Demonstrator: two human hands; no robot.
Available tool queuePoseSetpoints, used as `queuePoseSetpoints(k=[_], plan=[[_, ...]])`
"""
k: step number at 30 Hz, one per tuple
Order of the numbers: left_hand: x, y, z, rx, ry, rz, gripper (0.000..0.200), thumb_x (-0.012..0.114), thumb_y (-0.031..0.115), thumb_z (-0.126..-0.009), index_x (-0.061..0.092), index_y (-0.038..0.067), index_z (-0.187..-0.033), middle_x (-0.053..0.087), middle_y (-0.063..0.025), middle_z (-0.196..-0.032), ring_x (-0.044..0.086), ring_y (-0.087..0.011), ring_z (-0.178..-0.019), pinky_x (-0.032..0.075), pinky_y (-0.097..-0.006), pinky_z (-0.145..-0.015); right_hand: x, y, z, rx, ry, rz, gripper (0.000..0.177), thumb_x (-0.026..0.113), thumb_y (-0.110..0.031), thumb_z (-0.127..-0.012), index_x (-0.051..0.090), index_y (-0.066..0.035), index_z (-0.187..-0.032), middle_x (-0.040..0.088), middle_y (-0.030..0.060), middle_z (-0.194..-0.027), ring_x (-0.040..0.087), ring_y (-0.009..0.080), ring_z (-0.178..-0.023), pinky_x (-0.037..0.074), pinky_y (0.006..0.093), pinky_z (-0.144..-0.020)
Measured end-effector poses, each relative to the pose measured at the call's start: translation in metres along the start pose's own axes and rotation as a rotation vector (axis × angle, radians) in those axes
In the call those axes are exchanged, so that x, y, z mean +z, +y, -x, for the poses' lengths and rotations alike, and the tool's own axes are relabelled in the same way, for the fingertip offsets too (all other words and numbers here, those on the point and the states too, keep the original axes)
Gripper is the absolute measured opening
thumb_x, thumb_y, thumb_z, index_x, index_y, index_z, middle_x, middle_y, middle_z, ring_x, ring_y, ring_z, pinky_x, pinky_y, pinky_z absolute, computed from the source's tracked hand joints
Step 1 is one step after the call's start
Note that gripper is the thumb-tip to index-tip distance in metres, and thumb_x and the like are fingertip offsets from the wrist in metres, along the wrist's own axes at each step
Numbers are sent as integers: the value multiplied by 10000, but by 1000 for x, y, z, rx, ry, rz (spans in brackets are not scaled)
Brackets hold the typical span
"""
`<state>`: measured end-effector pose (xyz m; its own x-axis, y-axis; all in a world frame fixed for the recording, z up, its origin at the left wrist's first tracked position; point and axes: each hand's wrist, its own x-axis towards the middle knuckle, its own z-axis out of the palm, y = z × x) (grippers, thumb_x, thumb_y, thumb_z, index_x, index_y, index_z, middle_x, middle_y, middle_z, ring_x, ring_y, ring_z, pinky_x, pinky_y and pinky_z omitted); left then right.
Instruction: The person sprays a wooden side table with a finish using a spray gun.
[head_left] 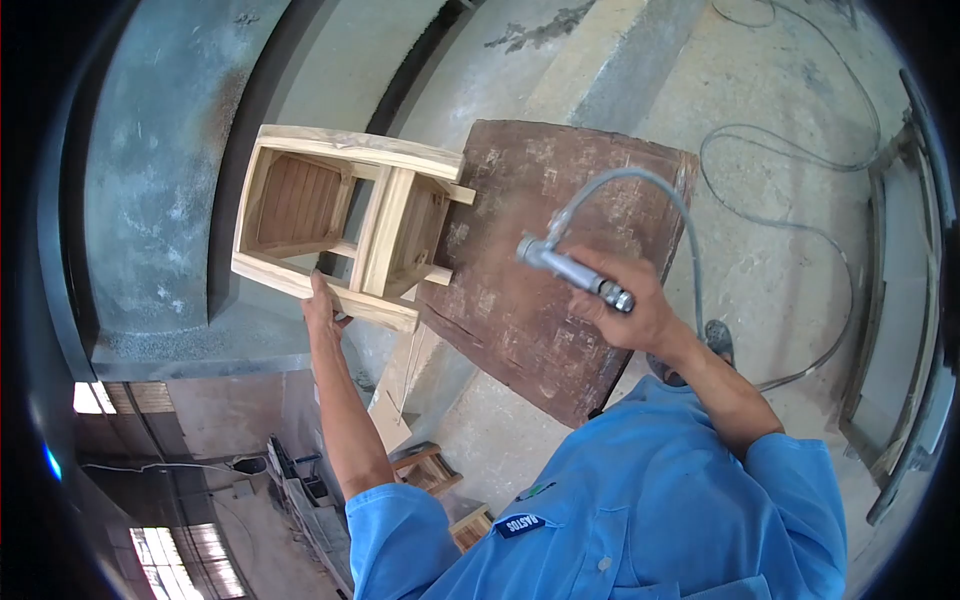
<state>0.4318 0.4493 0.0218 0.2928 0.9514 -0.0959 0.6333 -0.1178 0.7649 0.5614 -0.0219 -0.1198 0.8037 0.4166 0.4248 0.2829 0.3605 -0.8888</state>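
My left hand [322, 308] is closed on the lower side rail of a pale wooden frame [378, 235], a small piece of furniture with open bays and slatted inner panels. It is held tilted, its short legs pointing right over a brown board. In my right hand [625, 300] is a silver air gun [575, 272], fingers wrapped round its body. A grey hose [640, 174] curves from the gun over the board. The gun's head points left toward the frame, with a gap between them.
The worn brown board [560, 350] lies below my hands. Behind the frame stand large grey-blue panels [170, 180]. Loose hose [780, 225] coils over the concrete floor at right, near a framed panel [895, 290]. Small wooden pieces [428, 468] lie at lower centre.
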Motion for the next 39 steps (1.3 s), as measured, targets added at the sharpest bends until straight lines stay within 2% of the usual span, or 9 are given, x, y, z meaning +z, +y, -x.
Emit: queuePoseSetpoints(k=[6, 14, 17, 19, 24, 29, 34, 37, 39], plan=[[14, -29, -39, 96, 236, 86, 729, 546, 557, -939, 439, -11, -1382, 575, -196, -1247, 614, -315, -1095, 528, -480, -835, 23, 18, 4, -52, 8, -63, 516, 797, -185, -767, 650, -20, -1233, 722, 182, -984, 719, 276, -775, 551, 357, -680], [-7, -15, -33, 50, -2, 52, 824, 470, 652, -951, 307, 42, -1481, 465, -200, -1397, 565, -360, -1190, 512, -571, -884, 46, 21, -8, -176, 174, -16, 504, 779, -173, -833, 614, 57, -1250, 733, 149, -914, 714, 202, -711, 553, 328, -611], [-15, -14, -25, 26, -127, 151, 838, 394, 672, -968, 227, 73, -1530, 327, -202, -1526, 427, -386, -1349, 391, -653, -1018, 67, 13, 6, -237, 5, -62, 530, 800, -200, -815, 622, 43, -1250, 735, 157, -922, 715, 198, -712, 554, 340, -600], [-20, -13, -19, -42, -287, 286, 850, 310, 713, -962, 197, 112, -1553, 239, -166, -1597, 232, -382, -1466, 155, -716, -1111, 84, 19, 21, -211, -124, -92, 544, 805, -240, -808, 633, 23, -1252, 735, 150, -899, 713, 196, -701, 547, 345, -572], [-18, -7, -8, -82, -292, 304, 782, 262, 660, -997, 167, 134, -1569, 185, -183, -1612, 206, -395, -1477, 167, -733, -1104, 83, 37, 17, -84, -148, -42, 503, 794, -214, -807, 647, 5, -1235, 727, 164, -870, 711, 223, -683, 536, 340, -562], [-10, -10, -12, -70, -203, 349, 784, 253, 663, -996, 156, 140, -1572, 201, -187, -1604, 227, -405, -1465, 196, -730, -1096, 85, 67, -10, -49, 161, 12, 505, 778, -339, -831, 674, -11, -1202, 729, 188, -903, 718, 272, -710, 548, 387, -628], [-2, -10, -13, -52, -167, 357, 784, 242, 658, -998, 149, 134, -1574, 220, -188, -1594, 259, -406, -1450, 229, -705, -1098, 98, 52, 0, -6, 8, -17, 511, 780, -345, -829, 673, -15, -1204, 727, 192, -924, 719, 277, -728, 550, 392, -642], [4, -7, -9, -43, -134, 376, 773, 236, 645, -1004, 167, 120, -1568, 247, -192, -1580, 305, -403, -1428, 295, -664, -1099, 111, 52, 13, -111, -59, -10, 531, 795, -278, -812, 650, -7, -1246, 699, 150, -790, 682, 249, -635, 507, 376, -555], [8, -6, -8, -20, -112, 396, 759, 225, 633, -1009, 238, 92, -1542, 334, -170, -1537, 368, -352, -1402, 377, -525, -1116, 120, 54, 15, -76, -128, -104, 525, 787, -294, -815, 658, 2, -1229, 703, 155, -800, 685, 259, -640, 510, 384, -559]])
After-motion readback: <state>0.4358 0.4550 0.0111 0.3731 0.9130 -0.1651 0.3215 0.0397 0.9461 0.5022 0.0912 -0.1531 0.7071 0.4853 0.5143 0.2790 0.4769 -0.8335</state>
